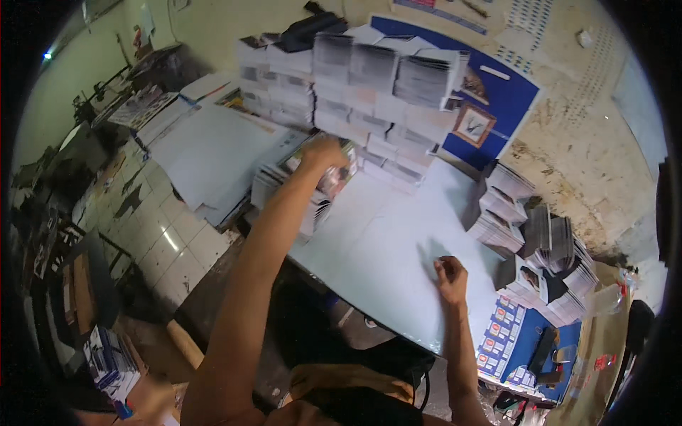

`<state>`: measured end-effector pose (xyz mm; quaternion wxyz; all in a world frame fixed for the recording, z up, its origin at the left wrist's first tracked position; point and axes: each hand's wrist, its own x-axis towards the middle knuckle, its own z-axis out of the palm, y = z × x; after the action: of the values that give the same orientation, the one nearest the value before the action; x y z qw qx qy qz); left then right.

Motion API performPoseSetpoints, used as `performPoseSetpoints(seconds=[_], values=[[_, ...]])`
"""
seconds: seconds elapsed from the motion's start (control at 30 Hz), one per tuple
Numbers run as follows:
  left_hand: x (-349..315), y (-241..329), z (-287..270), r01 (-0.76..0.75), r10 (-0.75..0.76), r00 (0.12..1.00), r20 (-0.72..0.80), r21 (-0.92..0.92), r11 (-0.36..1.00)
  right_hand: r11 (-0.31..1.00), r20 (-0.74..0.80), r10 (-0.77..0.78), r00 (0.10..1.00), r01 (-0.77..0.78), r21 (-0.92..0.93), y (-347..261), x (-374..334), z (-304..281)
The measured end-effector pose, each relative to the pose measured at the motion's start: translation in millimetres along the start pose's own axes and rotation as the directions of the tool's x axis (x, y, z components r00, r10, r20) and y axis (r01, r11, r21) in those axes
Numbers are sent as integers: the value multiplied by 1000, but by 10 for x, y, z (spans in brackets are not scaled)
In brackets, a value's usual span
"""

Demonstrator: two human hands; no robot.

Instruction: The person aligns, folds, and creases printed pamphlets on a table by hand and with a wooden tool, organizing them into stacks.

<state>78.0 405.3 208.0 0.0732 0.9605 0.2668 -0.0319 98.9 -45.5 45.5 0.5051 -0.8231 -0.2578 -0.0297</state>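
Observation:
My left hand (325, 155) is at the left end of the white tabletop, closed at the edge of a booklet (332, 183) with a colourful cover. Its fingertips are partly hidden. The booklet lies on top of a stack of booklets (312, 214), whose page edges face me. Over the right part of the table is my right hand (451, 278), fingers curled in and thumb close to them. Nothing shows between those fingers. A pale, smooth surface (383, 227) lies between the two hands.
Tall piles of printed booklets (369, 92) stand along the table's back. More stacks (497, 213) line the right side, near a blue board with small cards (503, 330). Large white sheets (213, 153) cover a surface at left. A framed picture (474, 126) leans behind the piles.

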Motion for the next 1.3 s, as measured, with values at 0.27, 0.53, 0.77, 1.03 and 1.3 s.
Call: performPoseSetpoints(seconds=[0.27,0.53,0.77,1.03,1.3], values=[[113,745,553,19,-13,999,-47,136,991,985,-29,58,998,-52,164,70,-70,-192],[-1206,1742,76,-212,209,975,-74,-40,976,989,-67,-107,992,113,94,-246,-167,-394],[-2077,1931,1081,-403,389,915,-109,-169,900,997,14,-44,999,43,63,-746,-516,-169],[-2288,1884,1251,-425,416,905,-88,-198,883,975,-112,49,992,-72,-210,-711,-349,144],[-2869,1490,953,-508,501,861,-89,-205,837,941,-433,17,901,-160,-298,-394,-370,-547]])
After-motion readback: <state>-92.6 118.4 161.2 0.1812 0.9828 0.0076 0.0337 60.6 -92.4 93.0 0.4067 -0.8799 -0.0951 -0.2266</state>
